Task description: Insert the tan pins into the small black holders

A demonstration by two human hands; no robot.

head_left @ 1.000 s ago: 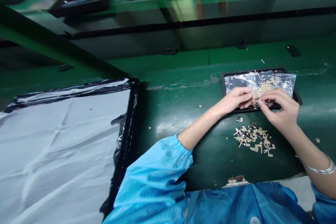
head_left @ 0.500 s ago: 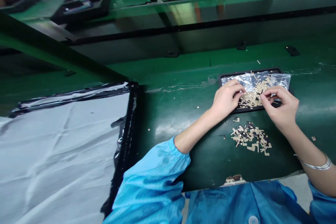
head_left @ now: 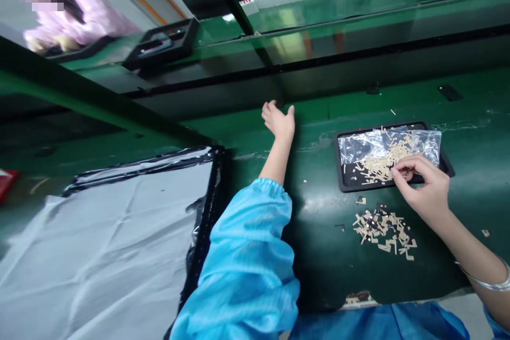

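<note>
My left hand [head_left: 279, 123] is stretched out to the far side of the green bench, fingers apart, with nothing visible in it. My right hand [head_left: 428, 183] hovers over the near right part of a black tray [head_left: 343, 185], thumb and forefinger pinched together. Whatever they hold is too small to make out. Inside the tray lies a clear plastic bag [head_left: 353, 150] with a heap of small beige strips [head_left: 380, 167] spread on and beside it. A second pile of small beige and black L-shaped pieces [head_left: 384, 228] sits on the bench in front of the tray.
A large grey-white covered panel with black edging [head_left: 119, 255] takes up the left. Small black parts [head_left: 450, 92] lie along the bench's back. A slanting green post [head_left: 99, 101] crosses the left. Beyond the ledge, a person in pink [head_left: 87, 16] is near another black tray [head_left: 163, 45].
My left hand has left the tray and reached away to the left and back, its fingers opening. My right hand stays pinched over the tray. The view has shifted slightly.
</note>
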